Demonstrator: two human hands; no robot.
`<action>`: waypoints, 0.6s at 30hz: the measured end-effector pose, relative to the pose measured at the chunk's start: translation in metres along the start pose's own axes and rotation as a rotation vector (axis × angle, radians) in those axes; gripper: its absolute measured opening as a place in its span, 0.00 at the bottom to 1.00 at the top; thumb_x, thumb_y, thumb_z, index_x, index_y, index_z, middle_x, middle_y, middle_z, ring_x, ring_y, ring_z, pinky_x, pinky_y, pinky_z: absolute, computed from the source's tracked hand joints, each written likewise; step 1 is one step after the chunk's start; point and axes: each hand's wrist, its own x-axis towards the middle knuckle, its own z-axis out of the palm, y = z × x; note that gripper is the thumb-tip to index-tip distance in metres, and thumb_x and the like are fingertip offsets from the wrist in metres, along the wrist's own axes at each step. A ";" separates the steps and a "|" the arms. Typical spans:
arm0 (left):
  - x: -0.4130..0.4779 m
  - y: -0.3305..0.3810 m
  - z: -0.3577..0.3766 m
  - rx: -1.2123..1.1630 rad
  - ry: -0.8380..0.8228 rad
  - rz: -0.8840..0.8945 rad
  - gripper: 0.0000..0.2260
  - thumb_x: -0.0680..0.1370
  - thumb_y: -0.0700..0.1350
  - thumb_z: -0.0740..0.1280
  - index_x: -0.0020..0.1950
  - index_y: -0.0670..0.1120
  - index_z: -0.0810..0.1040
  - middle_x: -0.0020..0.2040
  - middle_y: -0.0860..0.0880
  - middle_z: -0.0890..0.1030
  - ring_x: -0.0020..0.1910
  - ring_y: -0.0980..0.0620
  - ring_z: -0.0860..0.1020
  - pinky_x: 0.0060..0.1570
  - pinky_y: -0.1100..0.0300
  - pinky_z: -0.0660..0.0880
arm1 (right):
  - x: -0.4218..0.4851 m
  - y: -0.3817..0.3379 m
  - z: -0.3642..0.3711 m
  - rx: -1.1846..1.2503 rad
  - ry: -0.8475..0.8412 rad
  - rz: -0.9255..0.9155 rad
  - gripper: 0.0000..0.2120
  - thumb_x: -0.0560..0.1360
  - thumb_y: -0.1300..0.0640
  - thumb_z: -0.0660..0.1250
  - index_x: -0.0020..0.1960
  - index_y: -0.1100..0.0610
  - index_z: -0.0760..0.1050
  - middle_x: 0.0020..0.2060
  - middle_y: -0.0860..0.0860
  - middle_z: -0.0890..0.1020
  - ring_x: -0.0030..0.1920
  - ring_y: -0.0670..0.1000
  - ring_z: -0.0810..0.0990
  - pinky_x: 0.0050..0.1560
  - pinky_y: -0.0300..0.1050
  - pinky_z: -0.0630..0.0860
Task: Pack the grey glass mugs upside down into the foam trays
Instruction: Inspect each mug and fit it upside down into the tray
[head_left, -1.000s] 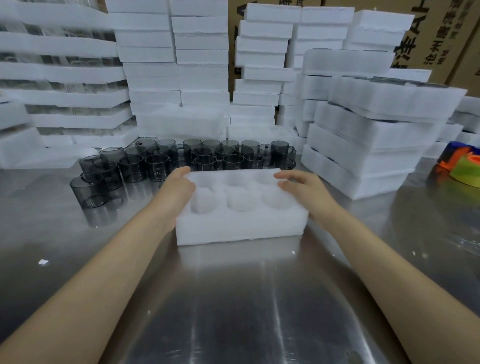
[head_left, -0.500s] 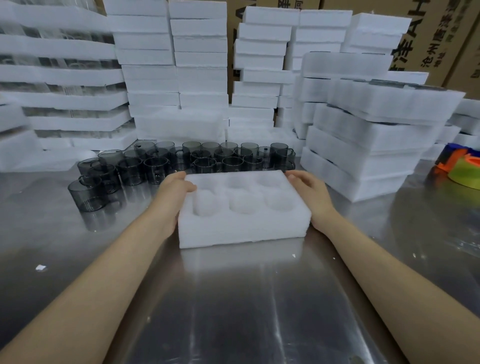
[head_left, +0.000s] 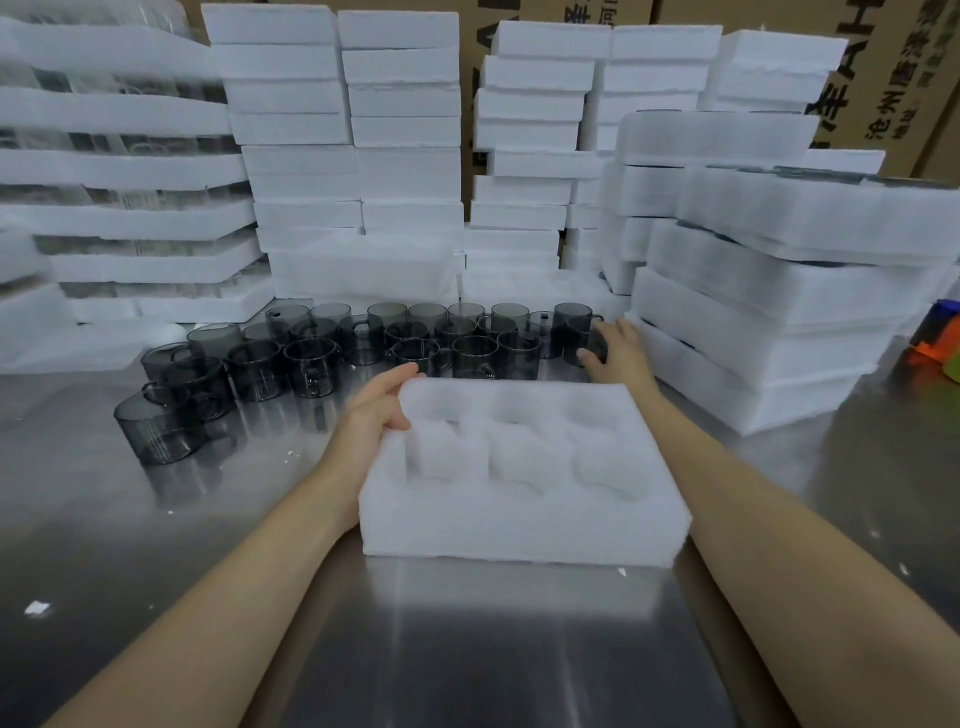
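Far left: foam stacks w/ clear glassware (head_left: 119, 171) between the layers, not part of this job. Nearer, on the steel worktop (head_left: 467, 649), the grey glass mugs (head_left: 311, 358) stand in a loose crowd, mouths up, handles every which way. One stray mug (head_left: 156, 434) sits nearest on the left, a bit apart from the rest.

My left grip (head_left: 371, 415) is on the far left corner of the foam tray (head_left: 519, 525). Thumb on the top face by the first pocket, fingers curled round the edge, holding it. Tray lies flat just on the near side of the mugs. Pockets look like 2 rows of 3, all empty as far as I can see.

My right grip (head_left: 621, 353) is beyond the tray's far right corner, at the end mug (head_left: 574, 325) of the crowd. Thumb on its near side, fingers spread round its right. It's blurred, so I can't tell if I've got it clamped or am only touching.

Right of that: stacked trays (head_left: 753, 332), dark rims showing between some layers, near my wrist.

Step, I reckon: first pick for this tray, nothing packed in it yet. Next needs a firm hold on that end mug and a lift clear of its neighbours w/o knocking them. Then flip it mouth-down and seat it square in a pocket, while the left steadies the foam.
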 end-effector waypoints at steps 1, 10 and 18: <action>0.001 -0.001 -0.001 0.007 -0.002 0.003 0.27 0.58 0.37 0.59 0.55 0.48 0.79 0.50 0.51 0.83 0.48 0.51 0.81 0.48 0.56 0.77 | 0.002 0.001 0.001 -0.014 0.006 0.000 0.20 0.78 0.60 0.65 0.69 0.63 0.69 0.68 0.63 0.68 0.68 0.59 0.67 0.63 0.45 0.66; -0.009 0.003 0.006 0.111 0.054 0.038 0.19 0.66 0.36 0.59 0.53 0.51 0.78 0.60 0.44 0.77 0.55 0.45 0.76 0.58 0.51 0.72 | -0.047 -0.015 -0.037 0.745 0.181 0.149 0.05 0.74 0.67 0.70 0.47 0.59 0.76 0.40 0.52 0.80 0.43 0.51 0.80 0.44 0.41 0.78; -0.036 -0.012 0.035 0.383 -0.003 0.180 0.25 0.72 0.44 0.61 0.70 0.54 0.67 0.65 0.50 0.73 0.62 0.51 0.73 0.63 0.53 0.70 | -0.094 -0.095 -0.075 0.501 0.078 -0.247 0.13 0.66 0.66 0.77 0.36 0.49 0.78 0.52 0.44 0.73 0.53 0.38 0.75 0.55 0.27 0.69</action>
